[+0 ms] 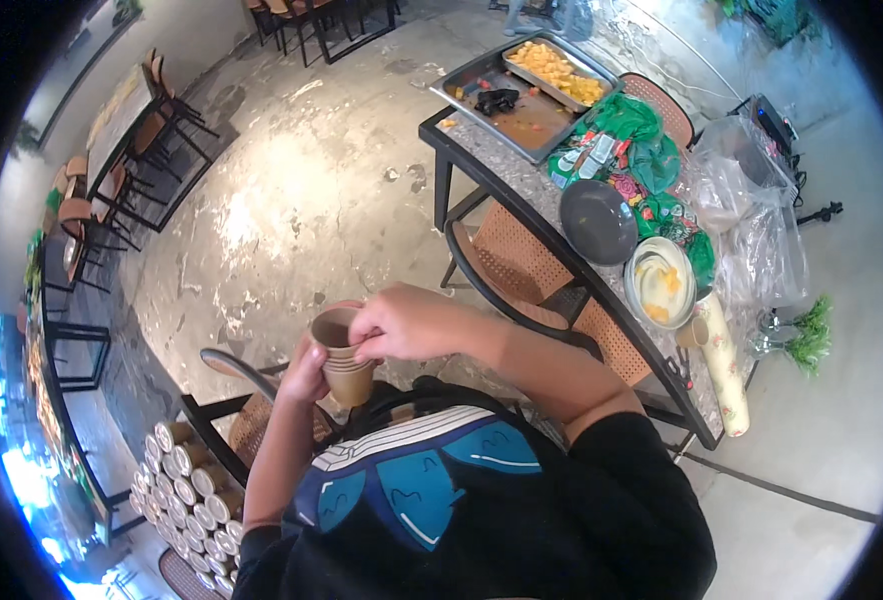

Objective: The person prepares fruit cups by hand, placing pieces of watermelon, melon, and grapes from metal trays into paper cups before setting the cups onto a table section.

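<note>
In front of my chest is a short stack of nested brown paper cups [350, 382], their mouths tilted up. My left hand [306, 373] grips the stack from its left side. At the right side of the rim, the bent fingers of my right hand [407, 324] pinch the edge of the top cup. The contact of these fingertips is partly hidden by the hand itself.
To the right, a speckled table [479, 157] bears a steel tray [479, 124] with cut yellow fruit, a grey bowl [599, 223], a pale bowl [664, 300], plastic bags [756, 225] and scissors [680, 371]. Chairs [516, 251] stand beside it. Brown cylinders [186, 491] are piled lower left.
</note>
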{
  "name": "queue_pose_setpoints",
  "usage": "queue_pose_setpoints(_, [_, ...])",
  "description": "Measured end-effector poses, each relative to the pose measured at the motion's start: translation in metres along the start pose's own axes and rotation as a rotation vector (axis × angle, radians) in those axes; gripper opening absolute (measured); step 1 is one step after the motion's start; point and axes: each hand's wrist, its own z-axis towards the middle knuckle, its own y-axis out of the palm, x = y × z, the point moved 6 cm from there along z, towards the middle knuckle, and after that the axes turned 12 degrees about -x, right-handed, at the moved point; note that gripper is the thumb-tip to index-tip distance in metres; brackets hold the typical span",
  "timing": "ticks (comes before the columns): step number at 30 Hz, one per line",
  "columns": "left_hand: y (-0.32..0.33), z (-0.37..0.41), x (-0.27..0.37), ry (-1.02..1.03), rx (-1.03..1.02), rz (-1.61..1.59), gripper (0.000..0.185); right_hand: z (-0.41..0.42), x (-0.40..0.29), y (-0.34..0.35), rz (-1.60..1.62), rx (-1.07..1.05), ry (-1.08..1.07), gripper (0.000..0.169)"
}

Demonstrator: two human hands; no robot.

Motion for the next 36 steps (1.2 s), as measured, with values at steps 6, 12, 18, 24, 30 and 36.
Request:
queue_pose_setpoints(6, [-0.013,0.102,0.011,-0.124,-0.229,0.007,0.091,-0.055,0.073,-0.068,0.12,0.642,-0.103,0.019])
queue_pose_setpoints(12, [-0.054,0.2,0.031,-0.2,-0.359,0.053,0.096,-0.109,0.203,-0.128,1.043,0.943,0.15,0.022])
queue_pose_setpoints(18, [-0.135,0.296,0.069,-0.312,-0.433,0.142,0.09,-0.069,0.252,-0.192,1.471,1.147,-0.125,0.024])
queue_pose_setpoints(24, [-0.166,0.403,0.096,-0.306,-0.715,0.464,0.08,-0.043,0.232,-0.252,1.269,1.218,-0.191,0.022])
queue_pose_setpoints(30, [-0.149,0.466,0.085,-0.227,-0.932,0.423,0.078,-0.059,0.184,-0.295,0.941,1.408,0.103,0.021])
queue_pose_setpoints(36, [-0.129,0.48,0.064,-0.239,-0.996,0.393,0.086,-0.082,0.154,-0.285,0.685,1.627,0.261,0.017])
